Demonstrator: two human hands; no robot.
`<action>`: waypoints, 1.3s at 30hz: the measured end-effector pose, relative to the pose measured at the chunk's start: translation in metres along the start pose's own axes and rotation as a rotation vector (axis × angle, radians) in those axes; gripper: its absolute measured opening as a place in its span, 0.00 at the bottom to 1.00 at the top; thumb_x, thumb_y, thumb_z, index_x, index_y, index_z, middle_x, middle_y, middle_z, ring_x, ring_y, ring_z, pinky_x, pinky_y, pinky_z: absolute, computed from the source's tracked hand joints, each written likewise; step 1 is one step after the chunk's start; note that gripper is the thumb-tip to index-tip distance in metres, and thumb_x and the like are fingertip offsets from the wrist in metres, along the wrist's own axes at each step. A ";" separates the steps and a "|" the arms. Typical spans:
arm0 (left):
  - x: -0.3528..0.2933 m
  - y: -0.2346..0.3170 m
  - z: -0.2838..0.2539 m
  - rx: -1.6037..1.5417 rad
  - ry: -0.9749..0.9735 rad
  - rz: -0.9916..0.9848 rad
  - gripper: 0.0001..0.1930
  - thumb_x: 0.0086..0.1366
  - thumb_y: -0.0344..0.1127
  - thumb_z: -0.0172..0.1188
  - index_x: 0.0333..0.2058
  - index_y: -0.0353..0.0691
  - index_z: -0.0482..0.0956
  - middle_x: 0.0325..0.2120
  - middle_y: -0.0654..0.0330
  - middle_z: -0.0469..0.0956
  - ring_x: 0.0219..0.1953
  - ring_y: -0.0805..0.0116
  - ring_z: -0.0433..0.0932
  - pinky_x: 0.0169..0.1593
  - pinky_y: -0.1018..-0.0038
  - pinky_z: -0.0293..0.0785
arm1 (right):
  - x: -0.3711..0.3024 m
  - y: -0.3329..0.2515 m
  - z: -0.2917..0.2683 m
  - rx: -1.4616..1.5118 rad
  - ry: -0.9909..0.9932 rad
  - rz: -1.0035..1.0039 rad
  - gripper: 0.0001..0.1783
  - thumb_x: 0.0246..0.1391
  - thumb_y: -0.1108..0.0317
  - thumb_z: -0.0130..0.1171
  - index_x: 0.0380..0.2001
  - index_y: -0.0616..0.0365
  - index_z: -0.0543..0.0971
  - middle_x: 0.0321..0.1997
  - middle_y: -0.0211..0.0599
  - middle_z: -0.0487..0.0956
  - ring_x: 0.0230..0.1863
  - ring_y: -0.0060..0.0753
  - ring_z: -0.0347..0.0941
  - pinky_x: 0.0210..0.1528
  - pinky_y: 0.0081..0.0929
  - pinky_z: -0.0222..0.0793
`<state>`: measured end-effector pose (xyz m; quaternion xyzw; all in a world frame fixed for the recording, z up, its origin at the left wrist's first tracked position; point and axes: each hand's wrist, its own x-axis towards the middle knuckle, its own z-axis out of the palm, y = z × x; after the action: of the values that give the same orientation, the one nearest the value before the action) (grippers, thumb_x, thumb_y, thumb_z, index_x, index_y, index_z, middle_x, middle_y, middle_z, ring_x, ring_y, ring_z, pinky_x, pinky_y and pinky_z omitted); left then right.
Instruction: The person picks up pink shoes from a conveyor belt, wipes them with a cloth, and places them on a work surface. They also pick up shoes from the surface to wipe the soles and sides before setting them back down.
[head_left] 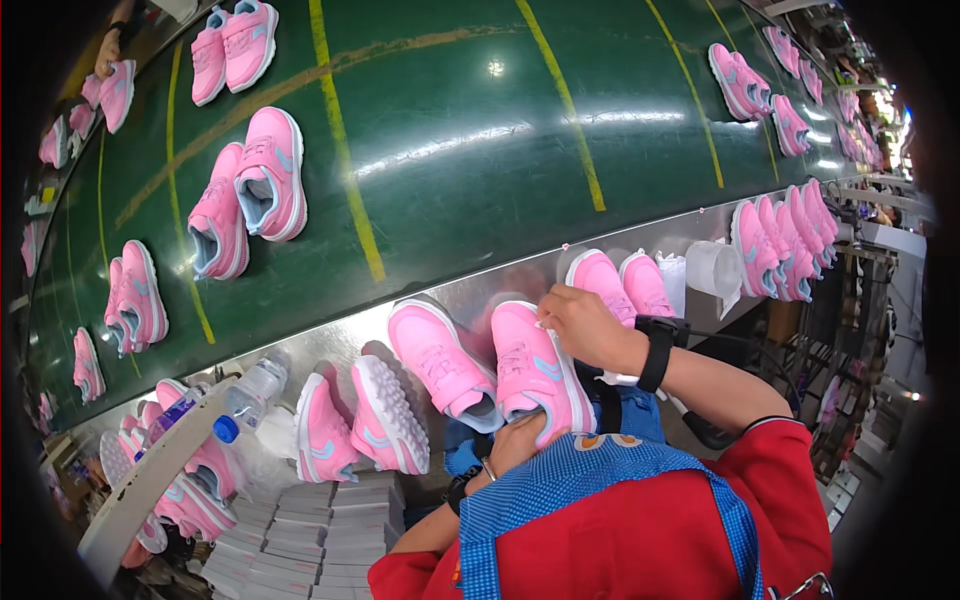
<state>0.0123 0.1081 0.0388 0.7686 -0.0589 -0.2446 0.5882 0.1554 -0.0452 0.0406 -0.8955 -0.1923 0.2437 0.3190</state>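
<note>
At the near edge of the green belt (450,150), the left hand (518,445) cups a pink shoe (535,370) from below while the right hand (585,325) pinches its top.

Pink shoe pairs (247,195) on green conveyor belt (450,130), plastic bottle (248,395)

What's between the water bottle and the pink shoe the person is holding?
In the head view, three other pink shoes lie between the water bottle and the held shoe.

White flat cartons (300,530) stacked bottom-left, by bench.
</note>
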 end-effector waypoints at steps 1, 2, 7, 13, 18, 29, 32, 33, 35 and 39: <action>-0.001 -0.003 0.001 0.008 -0.001 -0.005 0.17 0.54 0.43 0.60 0.36 0.35 0.74 0.29 0.50 0.77 0.33 0.56 0.77 0.36 0.69 0.73 | -0.003 -0.001 0.000 0.003 0.001 -0.002 0.02 0.42 0.77 0.53 0.23 0.64 0.73 0.26 0.43 0.71 0.30 0.46 0.69 0.33 0.35 0.65; -0.001 -0.005 0.001 0.011 -0.001 -0.006 0.17 0.54 0.43 0.60 0.36 0.35 0.74 0.29 0.50 0.77 0.33 0.56 0.77 0.36 0.69 0.73 | -0.011 -0.003 -0.001 0.053 -0.023 0.008 0.02 0.42 0.77 0.53 0.23 0.64 0.73 0.26 0.43 0.71 0.30 0.45 0.69 0.33 0.35 0.65; 0.001 -0.001 -0.001 0.017 0.006 0.044 0.18 0.53 0.43 0.61 0.37 0.34 0.74 0.29 0.50 0.77 0.33 0.56 0.78 0.36 0.70 0.73 | 0.000 0.010 0.004 0.009 0.037 -0.018 0.02 0.41 0.78 0.54 0.22 0.62 0.74 0.26 0.42 0.71 0.30 0.45 0.68 0.33 0.34 0.65; 0.004 0.013 -0.016 -0.021 -0.066 -0.070 0.16 0.55 0.42 0.59 0.34 0.33 0.74 0.30 0.48 0.76 0.34 0.54 0.77 0.36 0.69 0.72 | -0.010 0.007 -0.014 0.299 0.215 0.073 0.03 0.41 0.75 0.57 0.23 0.62 0.76 0.24 0.40 0.70 0.27 0.41 0.68 0.33 0.29 0.65; 0.004 0.010 -0.015 -0.083 -0.056 -0.024 0.16 0.56 0.42 0.58 0.33 0.32 0.73 0.29 0.48 0.76 0.33 0.53 0.77 0.36 0.69 0.72 | -0.036 -0.014 -0.022 0.403 -0.106 0.171 0.04 0.41 0.77 0.56 0.25 0.62 0.76 0.26 0.40 0.71 0.32 0.41 0.70 0.36 0.30 0.65; 0.003 0.002 -0.007 0.010 0.007 0.043 0.15 0.56 0.43 0.58 0.27 0.33 0.74 0.25 0.50 0.76 0.27 0.56 0.77 0.31 0.70 0.73 | -0.026 -0.016 -0.009 0.103 -0.085 0.058 0.02 0.39 0.78 0.53 0.21 0.62 0.74 0.24 0.42 0.72 0.30 0.45 0.71 0.32 0.34 0.66; 0.008 0.004 -0.009 0.028 -0.052 0.013 0.15 0.56 0.43 0.58 0.27 0.33 0.74 0.25 0.50 0.76 0.27 0.56 0.77 0.31 0.70 0.73 | -0.012 -0.015 -0.008 -0.018 -0.095 0.029 0.02 0.39 0.79 0.53 0.21 0.63 0.73 0.24 0.42 0.72 0.30 0.44 0.71 0.32 0.34 0.66; 0.007 0.002 -0.010 0.012 -0.058 0.010 0.16 0.56 0.43 0.58 0.28 0.33 0.74 0.25 0.50 0.76 0.27 0.56 0.77 0.31 0.70 0.73 | -0.008 -0.016 -0.007 -0.068 -0.104 0.013 0.02 0.38 0.79 0.53 0.21 0.63 0.73 0.25 0.43 0.72 0.30 0.45 0.71 0.32 0.34 0.66; 0.007 -0.002 -0.010 -0.001 -0.062 0.009 0.16 0.56 0.44 0.58 0.28 0.33 0.74 0.24 0.50 0.76 0.27 0.56 0.77 0.31 0.70 0.73 | -0.014 -0.014 -0.007 -0.028 -0.127 0.023 0.01 0.38 0.79 0.53 0.20 0.63 0.72 0.25 0.43 0.72 0.29 0.45 0.70 0.32 0.35 0.66; 0.006 -0.001 -0.011 0.062 -0.071 0.017 0.16 0.56 0.45 0.58 0.29 0.34 0.73 0.24 0.50 0.76 0.27 0.55 0.77 0.30 0.69 0.73 | -0.011 -0.013 -0.004 -0.046 -0.098 0.024 0.02 0.38 0.78 0.54 0.20 0.64 0.72 0.25 0.43 0.71 0.29 0.46 0.70 0.32 0.35 0.66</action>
<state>0.0222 0.1153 0.0382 0.7768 -0.0938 -0.2648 0.5636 0.1461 -0.0434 0.0557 -0.8918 -0.2026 0.2867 0.2855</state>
